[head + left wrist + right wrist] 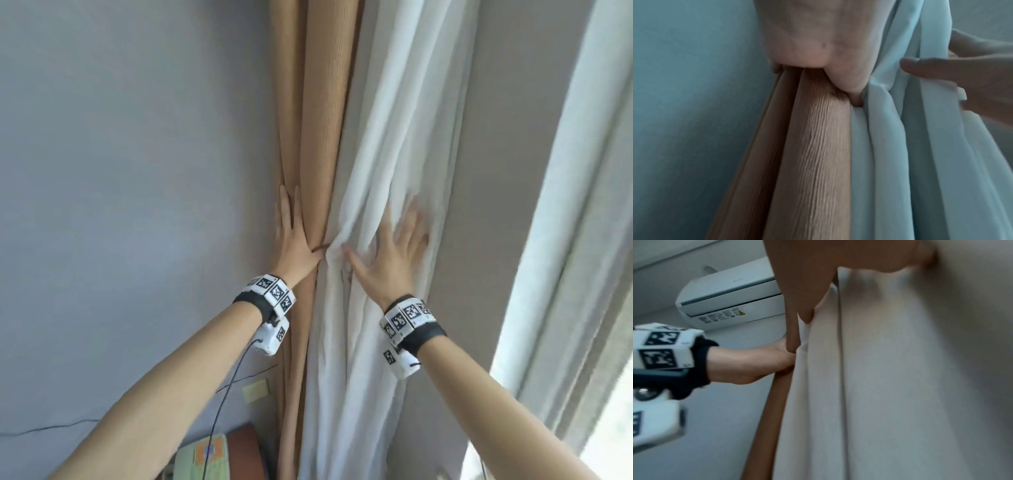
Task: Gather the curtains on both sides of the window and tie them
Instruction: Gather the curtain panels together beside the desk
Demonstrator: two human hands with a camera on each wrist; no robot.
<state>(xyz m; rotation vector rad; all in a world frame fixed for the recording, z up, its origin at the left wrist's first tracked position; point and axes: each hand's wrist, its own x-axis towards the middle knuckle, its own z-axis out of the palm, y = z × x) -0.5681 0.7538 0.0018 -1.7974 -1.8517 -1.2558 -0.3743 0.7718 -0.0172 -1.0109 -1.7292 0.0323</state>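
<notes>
You have this side's curtains bunched into one vertical bundle against the wall corner, but no tie-back is visible round them, so, as I judge it, the tying here and the whole other side are left. Your left hand (291, 236) lies with fingers straight on the tan curtain (318, 137) at about 9 o'clock of the bundle, thumb tucked into the pinch; your right hand (394, 253) spreads flat and relaxed on the white curtain (387, 137) at 3 o'clock, grasping nothing. The bundle's long axis runs 12 to 6 o'clock, top leaning slightly toward 1, waisted where your hands meet.
</notes>
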